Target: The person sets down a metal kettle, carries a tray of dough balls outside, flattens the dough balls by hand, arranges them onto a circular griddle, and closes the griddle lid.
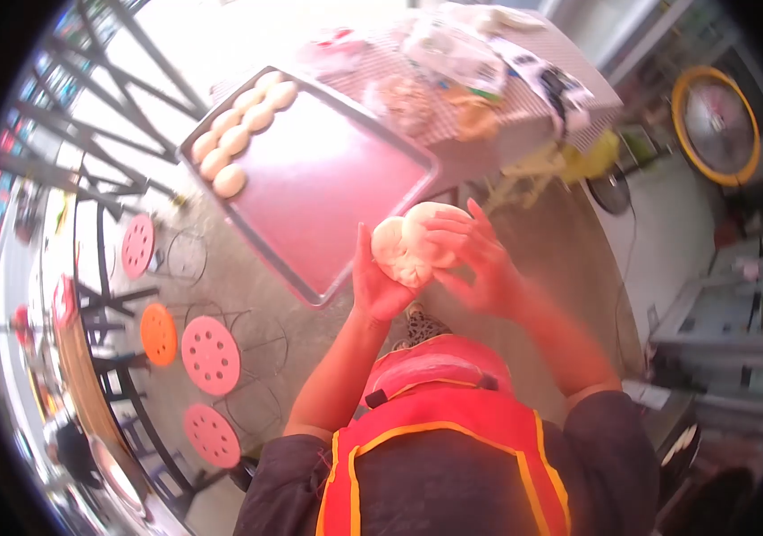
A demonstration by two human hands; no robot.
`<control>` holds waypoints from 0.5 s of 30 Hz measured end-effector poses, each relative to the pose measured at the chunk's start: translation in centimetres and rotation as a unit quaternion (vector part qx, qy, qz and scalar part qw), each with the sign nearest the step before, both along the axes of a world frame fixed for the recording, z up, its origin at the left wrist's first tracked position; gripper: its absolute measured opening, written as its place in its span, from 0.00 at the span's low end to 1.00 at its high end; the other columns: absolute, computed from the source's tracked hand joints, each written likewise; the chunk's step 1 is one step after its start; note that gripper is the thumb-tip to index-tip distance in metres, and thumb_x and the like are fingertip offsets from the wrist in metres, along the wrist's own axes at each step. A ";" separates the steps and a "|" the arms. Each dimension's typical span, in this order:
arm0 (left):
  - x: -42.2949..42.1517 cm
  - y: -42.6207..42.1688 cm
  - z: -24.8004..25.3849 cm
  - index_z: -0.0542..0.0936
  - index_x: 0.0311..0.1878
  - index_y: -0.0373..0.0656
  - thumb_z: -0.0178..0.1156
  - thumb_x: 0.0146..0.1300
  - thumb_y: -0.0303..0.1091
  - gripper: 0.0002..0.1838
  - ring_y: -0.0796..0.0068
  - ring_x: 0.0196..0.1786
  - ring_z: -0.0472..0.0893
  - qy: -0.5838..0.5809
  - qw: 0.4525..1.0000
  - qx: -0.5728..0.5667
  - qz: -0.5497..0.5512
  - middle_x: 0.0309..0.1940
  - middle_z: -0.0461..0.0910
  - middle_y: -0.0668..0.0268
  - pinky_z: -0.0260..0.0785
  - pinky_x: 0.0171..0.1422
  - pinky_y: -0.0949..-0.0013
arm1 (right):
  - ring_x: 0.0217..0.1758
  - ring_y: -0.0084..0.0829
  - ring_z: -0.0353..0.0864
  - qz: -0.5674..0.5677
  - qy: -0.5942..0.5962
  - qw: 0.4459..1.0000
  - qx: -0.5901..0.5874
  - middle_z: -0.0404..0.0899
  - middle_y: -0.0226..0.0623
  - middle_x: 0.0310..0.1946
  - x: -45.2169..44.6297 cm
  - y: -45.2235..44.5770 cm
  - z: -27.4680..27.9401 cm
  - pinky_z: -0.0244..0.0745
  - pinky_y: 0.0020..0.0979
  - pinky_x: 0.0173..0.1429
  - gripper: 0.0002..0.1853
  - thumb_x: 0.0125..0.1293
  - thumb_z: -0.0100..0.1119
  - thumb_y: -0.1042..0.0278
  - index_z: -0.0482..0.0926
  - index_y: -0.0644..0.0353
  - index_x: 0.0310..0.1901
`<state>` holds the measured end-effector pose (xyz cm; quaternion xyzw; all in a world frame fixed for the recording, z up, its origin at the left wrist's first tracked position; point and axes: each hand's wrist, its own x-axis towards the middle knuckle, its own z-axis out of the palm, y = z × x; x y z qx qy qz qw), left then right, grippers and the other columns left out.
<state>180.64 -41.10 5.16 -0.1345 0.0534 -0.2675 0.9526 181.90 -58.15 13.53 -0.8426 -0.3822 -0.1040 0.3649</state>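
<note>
In front of my chest I hold a pale lump of dough (399, 252), creased on its near side and with a rounded bulge at the upper right. My left hand (380, 288) cups it from the left and below, thumb pointing up along its side. From the right, my right hand (482, 266) grips the bulging part, fingers curled over it and thumb beneath. Just beyond my hands is a large rectangular metal baking tray (346, 201). Several smooth dough balls (234, 140) lie in two rows at its far left end.
Behind the tray, a cloth-covered table (591, 85) carries plastic bags (448, 58) and other items. Pink stools (211, 355) and an orange stool (158, 334) stand at left. A yellow-rimmed fan (716, 125) is at upper right. Dark metal bars (87, 116) rise at upper left.
</note>
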 end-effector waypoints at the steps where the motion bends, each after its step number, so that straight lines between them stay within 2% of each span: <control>1: -0.1 -1.1 0.4 0.58 0.67 0.45 0.42 0.63 0.65 0.39 0.55 0.68 0.60 -0.008 0.999 0.028 -0.026 0.67 0.59 0.57 0.59 0.66 0.49 | 0.63 0.39 0.67 -0.041 0.011 0.999 0.033 0.72 0.41 0.56 -1.4 -1.5 0.9 0.53 0.47 0.70 0.24 0.53 0.61 0.75 0.72 0.57 0.53; 2: -0.1 -2.0 0.8 0.59 0.67 0.44 0.42 0.63 0.65 0.39 0.56 0.68 0.60 -0.022 0.998 0.037 -0.054 0.67 0.59 0.57 0.59 0.66 0.49 | 0.63 0.39 0.67 -0.082 0.021 0.994 0.067 0.72 0.41 0.56 -2.7 -3.0 1.4 0.54 0.46 0.70 0.24 0.53 0.61 0.74 0.71 0.58 0.54; 3: 0.0 -2.8 1.2 0.59 0.67 0.44 0.42 0.63 0.65 0.39 0.56 0.68 0.61 -0.036 0.995 0.046 -0.081 0.67 0.58 0.58 0.59 0.66 0.50 | 0.63 0.42 0.66 -0.138 0.060 0.976 0.155 0.71 0.41 0.57 -3.7 -4.4 0.8 0.54 0.43 0.69 0.23 0.59 0.58 0.71 0.69 0.61 0.57; 4: 0.0 -3.3 1.4 0.59 0.67 0.44 0.42 0.63 0.65 0.39 0.56 0.68 0.61 -0.050 0.992 0.055 -0.099 0.67 0.58 0.58 0.59 0.66 0.50 | 0.63 0.41 0.66 -0.189 0.160 0.933 0.263 0.70 0.40 0.58 -4.1 -5.0 -0.1 0.55 0.43 0.69 0.23 0.60 0.57 0.68 0.68 0.61 0.58; 5: 0.2 -3.9 1.4 0.59 0.67 0.44 0.42 0.63 0.66 0.39 0.56 0.68 0.61 -0.052 0.990 0.054 -0.122 0.67 0.59 0.58 0.59 0.66 0.50 | 0.63 0.40 0.66 -0.232 0.251 0.864 0.369 0.69 0.40 0.58 -4.2 -5.5 -1.0 0.56 0.43 0.69 0.24 0.62 0.57 0.66 0.67 0.62 0.59; 6: 0.2 -4.8 1.3 0.60 0.66 0.44 0.42 0.63 0.66 0.39 0.56 0.67 0.61 -0.053 0.987 0.053 -0.145 0.67 0.59 0.58 0.59 0.66 0.50 | 0.63 0.39 0.66 -0.266 0.332 0.774 0.469 0.68 0.39 0.59 -4.4 -6.5 -2.2 0.57 0.43 0.68 0.24 0.64 0.56 0.64 0.66 0.62 0.60; 7: 0.6 -6.3 1.4 0.60 0.66 0.44 0.42 0.63 0.66 0.39 0.56 0.67 0.62 -0.061 0.979 0.052 -0.187 0.66 0.60 0.58 0.59 0.65 0.49 | 0.64 0.37 0.65 -0.195 0.463 0.659 0.560 0.65 0.37 0.61 -5.4 -9.5 -4.8 0.60 0.40 0.66 0.28 0.68 0.50 0.55 0.62 0.62 0.63; 10: 1.1 -11.4 2.1 0.61 0.66 0.43 0.40 0.65 0.64 0.37 0.57 0.67 0.62 -0.108 0.943 0.090 -0.301 0.65 0.62 0.59 0.60 0.64 0.50 | 0.64 0.35 0.65 0.002 0.564 0.497 0.659 0.63 0.38 0.63 -9.3 -12.7 -2.7 0.63 0.39 0.65 0.31 0.68 0.47 0.48 0.60 0.60 0.65; 13: 1.9 -15.8 2.5 0.61 0.65 0.42 0.37 0.67 0.62 0.36 0.58 0.66 0.63 -0.147 0.891 0.145 -0.404 0.64 0.63 0.60 0.62 0.62 0.50 | 0.65 0.34 0.65 -0.061 0.472 0.586 0.656 0.63 0.39 0.64 -12.1 -14.5 -3.5 0.63 0.40 0.65 0.31 0.68 0.45 0.49 0.58 0.59 0.66; 15: 2.4 -19.1 2.3 0.62 0.65 0.41 0.34 0.68 0.61 0.35 0.59 0.66 0.63 -0.180 0.856 0.168 -0.454 0.64 0.64 0.59 0.61 0.63 0.50 | 0.64 0.35 0.67 -0.071 0.443 0.563 0.694 0.64 0.40 0.63 -13.7 -16.9 -5.7 0.63 0.40 0.66 0.30 0.67 0.49 0.53 0.59 0.59 0.66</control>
